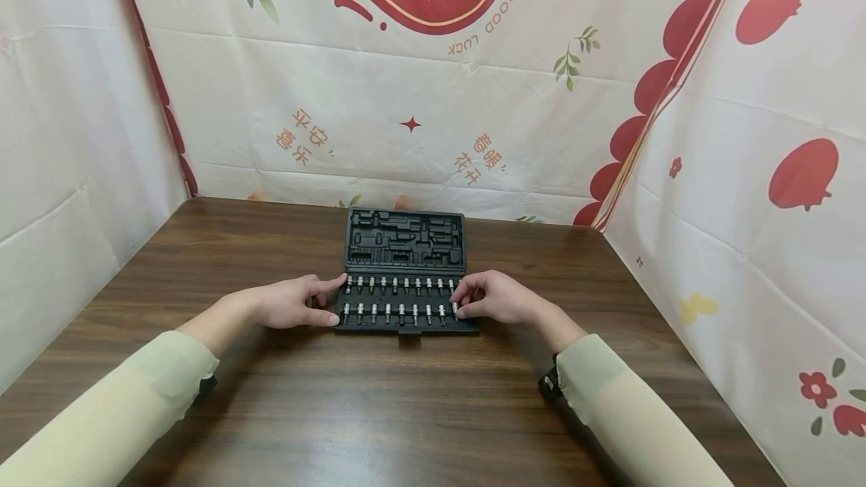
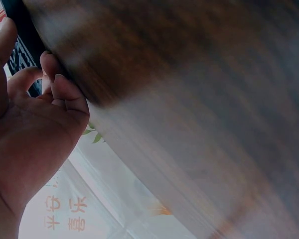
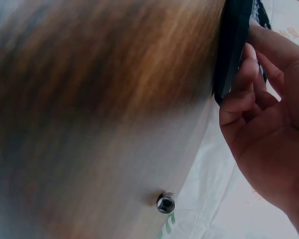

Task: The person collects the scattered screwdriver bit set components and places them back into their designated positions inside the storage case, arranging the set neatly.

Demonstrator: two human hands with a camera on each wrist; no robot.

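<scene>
A black plastic socket case (image 1: pixel 406 239) lies unfolded on the table, its lid side at the back. Two rows of silver bit sockets (image 1: pixel 402 313) stand in the near half. My left hand (image 1: pixel 287 303) is at the case's left edge, thumb at the near corner and index finger farther back, both extended; its other fingers are bent. At the right end of the near row, my right hand (image 1: pixel 501 297) pinches a bit socket (image 1: pixel 455 310) between thumb and fingers. Its fingers partly hide the right end of both rows.
The brown wooden table (image 1: pixel 379 412) runs up to patterned cloth (image 1: pixel 379 119) at the back and sides. A single silver socket (image 3: pixel 166 203) sits on the table in the right wrist view, apart from the case; I cannot make it out in the head view.
</scene>
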